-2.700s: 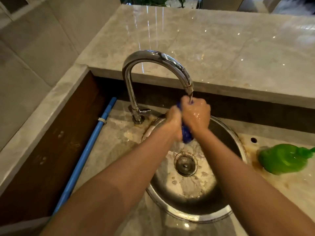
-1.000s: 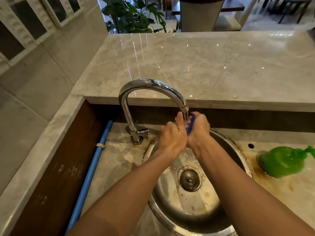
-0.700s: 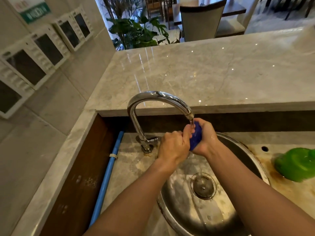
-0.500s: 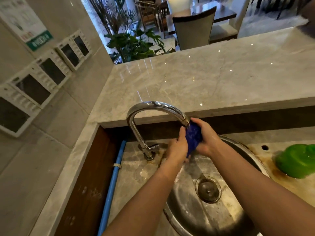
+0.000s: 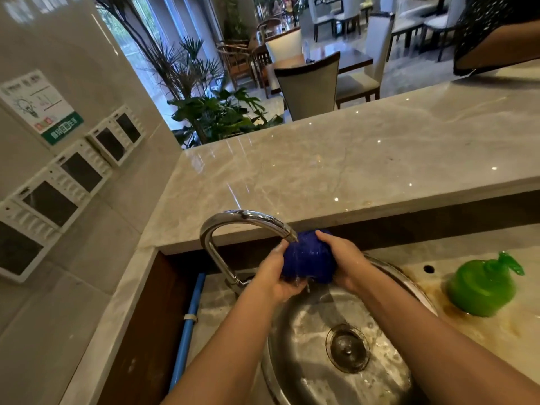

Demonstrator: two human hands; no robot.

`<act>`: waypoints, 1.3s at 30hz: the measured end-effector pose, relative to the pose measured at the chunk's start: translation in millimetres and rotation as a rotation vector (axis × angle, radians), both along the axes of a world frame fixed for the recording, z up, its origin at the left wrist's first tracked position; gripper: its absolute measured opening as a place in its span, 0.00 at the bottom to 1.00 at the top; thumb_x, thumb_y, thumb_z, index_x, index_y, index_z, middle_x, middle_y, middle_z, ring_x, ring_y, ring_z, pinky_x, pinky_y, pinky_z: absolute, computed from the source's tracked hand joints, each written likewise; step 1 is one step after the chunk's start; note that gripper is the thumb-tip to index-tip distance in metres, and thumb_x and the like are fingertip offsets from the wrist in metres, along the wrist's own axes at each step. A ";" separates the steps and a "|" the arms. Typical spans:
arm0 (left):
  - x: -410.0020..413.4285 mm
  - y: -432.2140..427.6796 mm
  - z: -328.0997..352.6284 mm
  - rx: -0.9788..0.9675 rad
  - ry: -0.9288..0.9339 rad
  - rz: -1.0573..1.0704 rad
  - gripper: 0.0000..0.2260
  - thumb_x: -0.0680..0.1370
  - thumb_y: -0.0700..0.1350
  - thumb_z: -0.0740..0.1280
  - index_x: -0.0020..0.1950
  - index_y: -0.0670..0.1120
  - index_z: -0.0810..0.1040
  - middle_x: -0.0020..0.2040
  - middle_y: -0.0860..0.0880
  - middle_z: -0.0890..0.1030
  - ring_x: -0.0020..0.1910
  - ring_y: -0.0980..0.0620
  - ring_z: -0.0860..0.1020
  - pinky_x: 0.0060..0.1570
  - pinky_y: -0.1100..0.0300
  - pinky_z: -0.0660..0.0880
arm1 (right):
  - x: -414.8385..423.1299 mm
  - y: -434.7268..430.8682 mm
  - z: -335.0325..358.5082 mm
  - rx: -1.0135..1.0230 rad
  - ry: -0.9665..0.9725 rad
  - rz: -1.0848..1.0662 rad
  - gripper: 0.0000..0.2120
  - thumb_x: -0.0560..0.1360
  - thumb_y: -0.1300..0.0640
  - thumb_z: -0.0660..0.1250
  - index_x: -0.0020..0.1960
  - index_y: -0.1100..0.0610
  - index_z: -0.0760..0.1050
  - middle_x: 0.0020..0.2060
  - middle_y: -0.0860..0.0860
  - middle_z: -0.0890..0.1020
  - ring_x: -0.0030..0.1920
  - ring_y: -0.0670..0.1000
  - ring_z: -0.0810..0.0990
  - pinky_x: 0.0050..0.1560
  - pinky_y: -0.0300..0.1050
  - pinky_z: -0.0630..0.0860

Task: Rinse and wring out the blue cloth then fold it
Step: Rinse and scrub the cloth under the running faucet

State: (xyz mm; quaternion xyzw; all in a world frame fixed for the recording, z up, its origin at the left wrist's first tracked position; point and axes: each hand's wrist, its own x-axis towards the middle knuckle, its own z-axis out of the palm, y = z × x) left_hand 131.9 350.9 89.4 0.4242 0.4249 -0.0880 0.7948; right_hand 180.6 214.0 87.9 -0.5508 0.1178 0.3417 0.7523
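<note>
Cupping blue cloth (image 5: pixel 309 260) | left hand (image 5: pixel 277 276) | right hand (image 5: pixel 344 258) | under faucet (image 5: pixel 245 220)

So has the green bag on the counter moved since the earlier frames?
No. The green bag sits right of the sink, just below the small counter hole, as before; only the camera tilted.

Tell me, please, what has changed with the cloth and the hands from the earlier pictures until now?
The blue cloth, earlier squeezed small and mostly hidden in the fists, now shows as a larger bunch held under the tap. The left hand cups it from below and the right hand grips its right side. Both hands kept hold over the sink; the green bag stayed put.
</note>
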 end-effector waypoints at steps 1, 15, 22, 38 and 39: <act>3.6 -2.5 2.1 0.010 0.010 0.040 0.16 0.73 0.51 0.73 0.58 0.47 0.76 0.56 0.39 0.81 0.55 0.38 0.79 0.45 0.45 0.79 | -6.6 6.4 0.6 -0.057 -0.058 0.007 0.11 0.79 0.48 0.66 0.54 0.55 0.79 0.49 0.58 0.85 0.50 0.58 0.84 0.55 0.54 0.79; -6.1 -16.6 -7.0 0.211 -0.012 -0.265 0.24 0.72 0.54 0.75 0.63 0.45 0.76 0.56 0.41 0.84 0.54 0.43 0.83 0.58 0.46 0.79 | 11.1 13.1 -39.7 -0.258 -0.391 0.208 0.12 0.80 0.46 0.63 0.47 0.53 0.80 0.45 0.57 0.84 0.45 0.54 0.84 0.45 0.51 0.79; 3.4 2.6 -10.8 0.696 -0.120 -0.091 0.05 0.76 0.49 0.71 0.51 0.51 0.83 0.48 0.48 0.85 0.51 0.48 0.83 0.57 0.46 0.79 | 4.3 -10.7 -34.4 0.094 -0.216 0.179 0.13 0.78 0.48 0.66 0.59 0.54 0.80 0.53 0.57 0.86 0.52 0.56 0.86 0.48 0.50 0.81; 10.4 -7.8 -21.3 0.045 -0.130 0.181 0.10 0.82 0.46 0.62 0.61 0.48 0.78 0.56 0.42 0.84 0.52 0.42 0.83 0.40 0.47 0.80 | -11.3 5.4 -18.3 0.081 -0.049 0.029 0.18 0.75 0.45 0.70 0.55 0.58 0.80 0.48 0.59 0.86 0.49 0.57 0.86 0.54 0.55 0.81; 10.9 -11.7 -16.9 -0.009 -0.083 0.177 0.12 0.82 0.48 0.62 0.62 0.47 0.78 0.56 0.41 0.83 0.54 0.41 0.81 0.44 0.45 0.78 | -13.7 12.0 -13.0 -0.020 -0.162 0.030 0.17 0.75 0.44 0.69 0.51 0.58 0.81 0.46 0.60 0.86 0.47 0.57 0.85 0.54 0.56 0.80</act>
